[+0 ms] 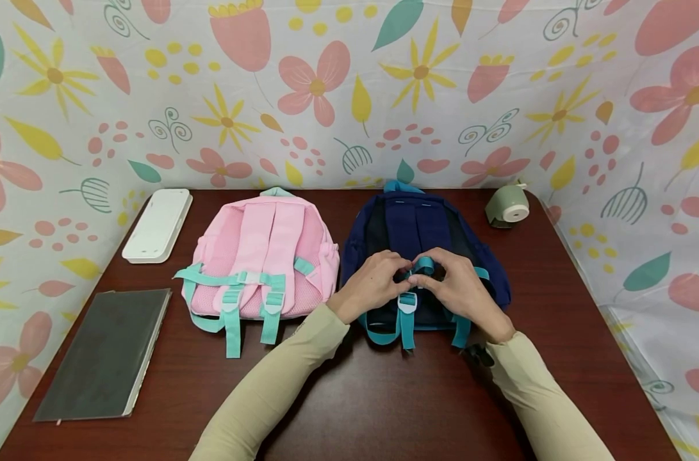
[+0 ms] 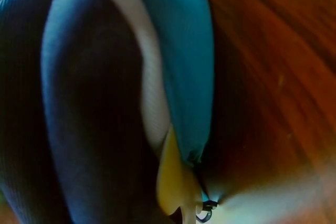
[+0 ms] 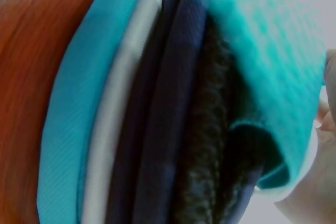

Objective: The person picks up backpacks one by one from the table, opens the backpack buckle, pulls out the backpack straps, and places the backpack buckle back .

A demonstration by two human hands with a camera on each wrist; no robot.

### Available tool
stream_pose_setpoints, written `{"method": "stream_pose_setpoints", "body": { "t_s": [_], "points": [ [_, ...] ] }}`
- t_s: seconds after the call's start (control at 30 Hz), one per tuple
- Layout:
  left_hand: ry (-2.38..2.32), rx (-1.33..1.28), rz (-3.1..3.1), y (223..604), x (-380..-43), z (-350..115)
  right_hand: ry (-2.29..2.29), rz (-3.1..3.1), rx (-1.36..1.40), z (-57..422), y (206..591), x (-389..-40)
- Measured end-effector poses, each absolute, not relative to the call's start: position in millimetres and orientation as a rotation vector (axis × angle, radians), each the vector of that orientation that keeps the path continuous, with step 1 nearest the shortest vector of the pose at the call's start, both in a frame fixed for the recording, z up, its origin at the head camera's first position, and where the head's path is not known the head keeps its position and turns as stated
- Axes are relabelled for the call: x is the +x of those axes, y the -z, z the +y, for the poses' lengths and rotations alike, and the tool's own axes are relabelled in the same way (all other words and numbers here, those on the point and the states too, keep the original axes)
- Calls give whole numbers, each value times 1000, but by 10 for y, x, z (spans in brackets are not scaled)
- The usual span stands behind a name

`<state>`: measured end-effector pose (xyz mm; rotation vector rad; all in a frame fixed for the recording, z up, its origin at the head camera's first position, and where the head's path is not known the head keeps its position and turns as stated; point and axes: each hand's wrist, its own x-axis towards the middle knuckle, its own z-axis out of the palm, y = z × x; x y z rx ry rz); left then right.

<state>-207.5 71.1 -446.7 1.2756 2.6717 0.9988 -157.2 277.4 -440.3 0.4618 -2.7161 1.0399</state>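
A blurred, coarsely woven turquoise strap slants across the upper right, in front of dark, textured fabric and folds of navy cloth. Pale piping and a smooth teal band run alongside, bordering a reddish-brown wooden surface at left. Part of a hand shows at the right edge, its full pose out of sight.

On the table, a box lies near the back-left corner, a book before it. The left backpack and right backpack lie along the back edge, a sharpener by the back-right corner.
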Motion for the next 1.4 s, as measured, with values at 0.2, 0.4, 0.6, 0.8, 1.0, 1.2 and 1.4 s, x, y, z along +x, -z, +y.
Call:
{"method": "stream_pose_setpoints", "body": {
  "t_s": [0.2,0.4,0.6,0.8,1.0,1.2,1.4],
  "points": [
    [-1003,1283,2672,4461,-2074,712,-1055,-2698,463,2767,4417,-1585],
    [-975,1274,2681,4451,-2071,710,-1115,-2726,427,2776,4389,-1579],
    [-956,1255,2686,4452,-2074,714,-1128,-2711,421,2784,4380,-1566],
    [-954,1249,2683,4444,-2073,705,-1137,-2690,410,2793,4376,-1559],
    [-1012,1253,2678,4449,-2084,685,-1184,-2733,385,2835,4355,-1534],
    [-1047,1254,2678,4458,-2086,671,-1196,-2752,471,2867,4355,-1524],
    [-1054,1279,2675,4455,-2079,675,-1121,-2675,420,2804,4359,-1543]
  ]
}}
